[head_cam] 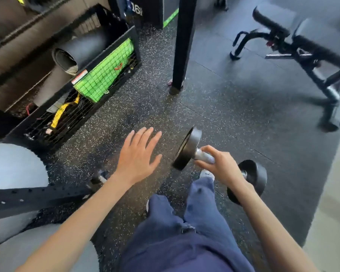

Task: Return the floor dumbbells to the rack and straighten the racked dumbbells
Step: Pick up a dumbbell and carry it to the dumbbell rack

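Your right hand (222, 165) curled round the dumbbell (218, 163) at its steel handle, mid-bar. Your left hand (137, 156) hung empty, fingers spread. It looked heavy, rigid and end-weighted.

- In the right hand (224, 165), above the floor (204, 107), right of centre: a dumbbell (186, 150).
- Just left of it, not touching: the left hand (137, 158), spread over the floor.
- Below the left forearm, on the floor, partly hidden: a second dumbbell (99, 178), near the end of a perforated beam (37, 195).
- Far left: a wire bin (77, 114), rolled mats (77, 54) inside.
- Ahead, between bin and bench (302, 50): an upright post (182, 46).
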Tool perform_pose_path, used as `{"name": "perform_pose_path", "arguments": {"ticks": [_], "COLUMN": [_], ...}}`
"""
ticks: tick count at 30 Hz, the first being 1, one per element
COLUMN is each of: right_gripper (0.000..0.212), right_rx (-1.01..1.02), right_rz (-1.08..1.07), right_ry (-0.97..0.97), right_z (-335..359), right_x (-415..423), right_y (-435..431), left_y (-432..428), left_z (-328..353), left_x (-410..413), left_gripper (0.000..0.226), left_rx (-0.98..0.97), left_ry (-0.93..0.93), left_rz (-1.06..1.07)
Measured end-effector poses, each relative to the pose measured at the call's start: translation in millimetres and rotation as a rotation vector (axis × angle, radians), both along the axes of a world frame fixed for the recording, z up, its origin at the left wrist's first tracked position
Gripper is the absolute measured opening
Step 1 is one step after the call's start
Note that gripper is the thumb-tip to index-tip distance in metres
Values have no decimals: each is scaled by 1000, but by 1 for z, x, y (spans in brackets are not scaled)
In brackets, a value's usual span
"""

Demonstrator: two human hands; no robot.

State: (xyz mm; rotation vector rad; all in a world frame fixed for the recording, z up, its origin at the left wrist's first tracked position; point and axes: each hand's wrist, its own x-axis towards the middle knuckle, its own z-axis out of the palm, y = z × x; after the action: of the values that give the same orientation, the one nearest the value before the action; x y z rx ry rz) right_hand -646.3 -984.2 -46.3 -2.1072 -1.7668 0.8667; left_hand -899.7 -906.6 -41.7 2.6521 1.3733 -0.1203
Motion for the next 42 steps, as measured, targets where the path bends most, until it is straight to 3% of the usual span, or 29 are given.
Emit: {"name": "perform_pose_path", "arguments": {"ticks": [14,26,42], "right_gripper": [42,44,48], "right_rx": [-18,-76,-90], "right_rz": [-150,-238,-224], "right_ry": [-44,8,-99], "right_z": [28,14,43], "right_x": [246,352,492], "right_y": [57,107,339], "left_y": [77,154,395], "left_z": [17,8,19], "left_x": [255,375,516], "left_gripper": [64,62,63], "left_rx": [46,22,56], "left_ry": [-28,-4,-57], "left_rz": [-138,-261,-271]}}
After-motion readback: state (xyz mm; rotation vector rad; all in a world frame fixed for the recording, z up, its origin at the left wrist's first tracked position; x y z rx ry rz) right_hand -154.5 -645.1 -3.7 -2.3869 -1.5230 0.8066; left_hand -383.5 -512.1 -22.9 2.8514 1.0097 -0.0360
